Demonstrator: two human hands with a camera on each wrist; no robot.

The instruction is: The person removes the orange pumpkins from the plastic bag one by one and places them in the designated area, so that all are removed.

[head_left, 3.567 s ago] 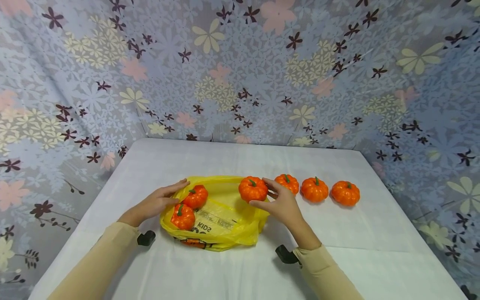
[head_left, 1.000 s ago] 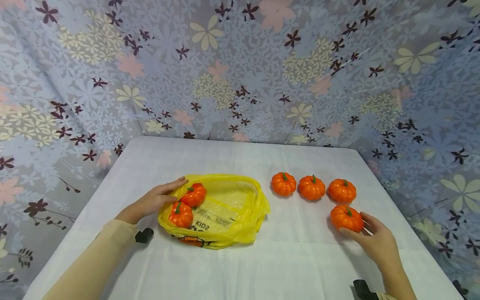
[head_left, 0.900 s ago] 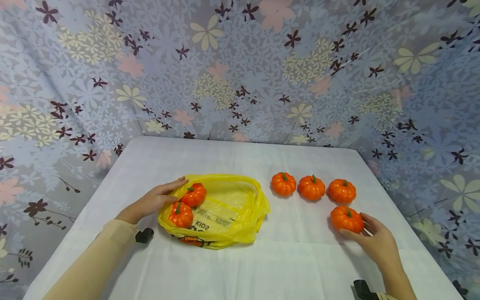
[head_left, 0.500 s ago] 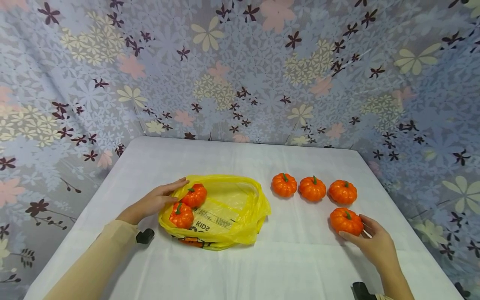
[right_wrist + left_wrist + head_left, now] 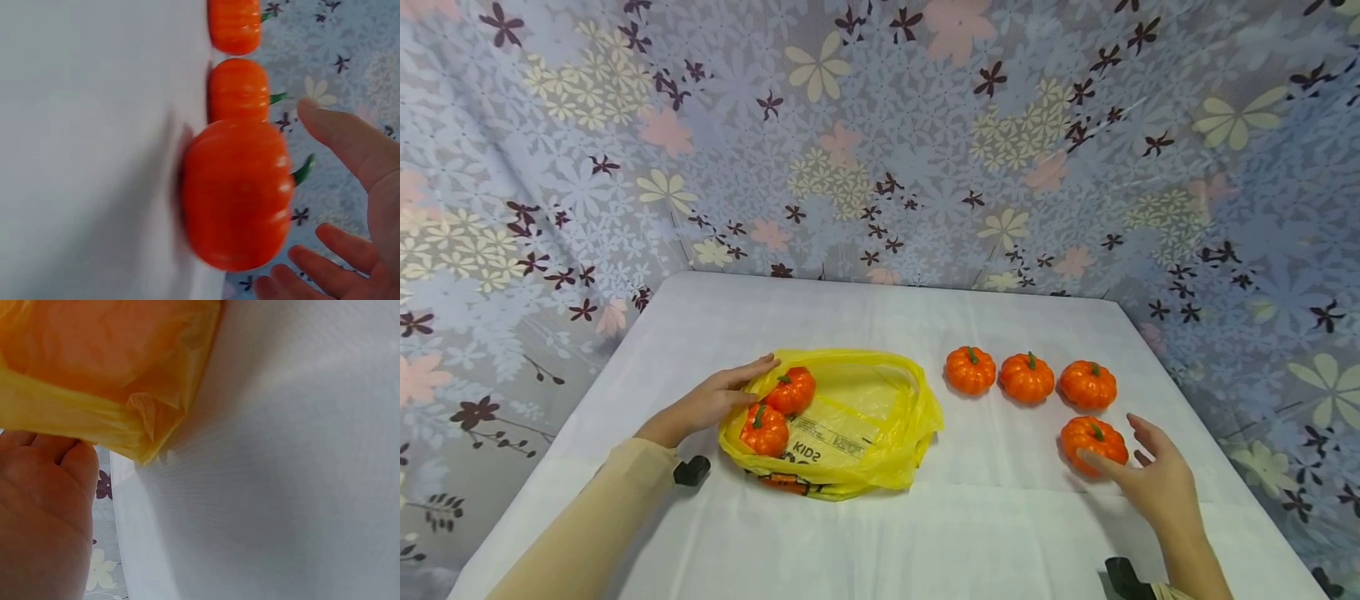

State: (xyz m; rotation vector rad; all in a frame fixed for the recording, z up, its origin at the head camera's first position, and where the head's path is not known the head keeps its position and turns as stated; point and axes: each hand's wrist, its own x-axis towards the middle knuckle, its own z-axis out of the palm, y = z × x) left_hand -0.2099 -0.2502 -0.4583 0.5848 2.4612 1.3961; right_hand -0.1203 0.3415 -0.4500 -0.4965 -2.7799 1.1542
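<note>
In the head view a yellow plastic bag [image 5: 887, 467] lies with its mouth spread wide and two small orange pumpkins inside, a front one [image 5: 765, 433] and a rear one [image 5: 793, 392]. My left hand [image 5: 703, 408] holds the bag's left rim; in the left wrist view its fingertips are hidden behind the yellow film [image 5: 69, 409]. On the right, a green-stemmed orange pumpkin [image 5: 1092, 442] rests on the table. My right hand [image 5: 1161, 479] is spread at its right side, thumb in front; in the right wrist view the fingers stand apart from the pumpkin [image 5: 237, 200].
Behind the near pumpkin, three more stand in a row: left [image 5: 970, 371], middle [image 5: 1027, 377] and right [image 5: 1087, 385]. A white cloth covers the table [image 5: 880, 550]. Flower-patterned fabric [image 5: 880, 150] hangs along the back and sides.
My right hand has carried a pumpkin from over the bag to the right, set it in front of the row and let go, its fingers spreading. My left hand stays at the bag.
</note>
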